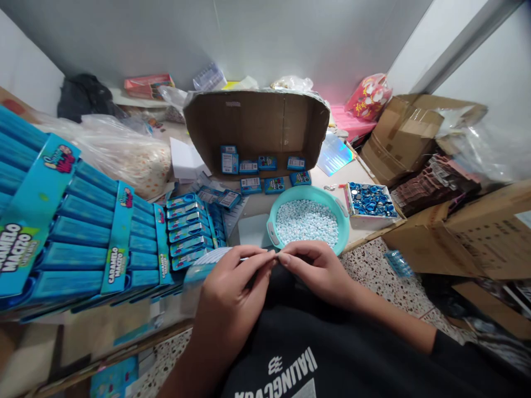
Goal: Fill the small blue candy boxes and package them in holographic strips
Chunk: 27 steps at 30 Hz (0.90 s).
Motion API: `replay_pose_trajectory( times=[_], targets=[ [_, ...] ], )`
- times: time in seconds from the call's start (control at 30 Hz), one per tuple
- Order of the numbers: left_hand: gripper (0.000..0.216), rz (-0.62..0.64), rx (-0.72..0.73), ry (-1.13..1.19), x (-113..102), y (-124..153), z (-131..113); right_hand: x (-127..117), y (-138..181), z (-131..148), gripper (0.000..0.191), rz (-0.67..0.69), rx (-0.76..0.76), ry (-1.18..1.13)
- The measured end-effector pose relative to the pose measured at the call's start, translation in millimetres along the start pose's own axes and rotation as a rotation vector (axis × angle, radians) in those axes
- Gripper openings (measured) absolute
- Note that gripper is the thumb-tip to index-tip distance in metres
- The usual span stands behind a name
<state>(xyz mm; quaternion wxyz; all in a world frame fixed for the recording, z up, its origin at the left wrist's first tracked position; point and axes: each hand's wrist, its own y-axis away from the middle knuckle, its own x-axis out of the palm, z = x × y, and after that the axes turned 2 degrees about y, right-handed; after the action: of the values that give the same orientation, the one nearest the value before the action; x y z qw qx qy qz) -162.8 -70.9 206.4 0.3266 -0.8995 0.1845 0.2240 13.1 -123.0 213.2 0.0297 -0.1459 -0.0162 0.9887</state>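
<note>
My left hand and my right hand meet fingertip to fingertip in front of the dark shirt, both pinched. Whatever small thing is between them is hidden by the fingers. Just beyond stands a turquoise basin holding many small pale-blue pellets. Beside my left hand lies a stack of white-edged sheets or cards, partly covered by that hand. To its left, several blue candy packs stand in rows.
Large blue display boxes fill the left side. Behind the basin, a cut-open cardboard box has small blue packs in and before it. A white box of blue-and-silver caps sits right. Cardboard cartons crowd the right.
</note>
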Motion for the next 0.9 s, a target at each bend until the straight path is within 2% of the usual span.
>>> replay_pose_trajectory(
  times=[0.17, 0.23, 0.43, 0.57, 0.77, 0.9],
  targets=[
    [0.026, 0.101, -0.015, -0.046, -1, 0, 1, 2, 0, -4, 0.026, -0.001, 0.046, -0.107],
    [0.026, 0.121, 0.019, -0.043, -2, 2, 3, 3, 1, -5, 0.025, 0.0, 0.053, -0.139],
    [0.031, 0.076, 0.177, -0.046, -1, 10, 7, 5, 2, -7, 0.025, -0.005, 0.1, -0.222],
    [0.026, 0.027, 0.171, -0.077, 3, 10, 6, 7, 3, -11, 0.029, -0.039, 0.098, -0.239],
    [0.027, 0.031, 0.067, -0.083, 2, 8, 6, 5, 4, -15, 0.026, 0.004, 0.069, -0.203],
    [0.027, 0.044, 0.135, -0.068, 0, 9, 10, 4, 1, -15, 0.029, 0.057, 0.091, -0.239]
  ],
)
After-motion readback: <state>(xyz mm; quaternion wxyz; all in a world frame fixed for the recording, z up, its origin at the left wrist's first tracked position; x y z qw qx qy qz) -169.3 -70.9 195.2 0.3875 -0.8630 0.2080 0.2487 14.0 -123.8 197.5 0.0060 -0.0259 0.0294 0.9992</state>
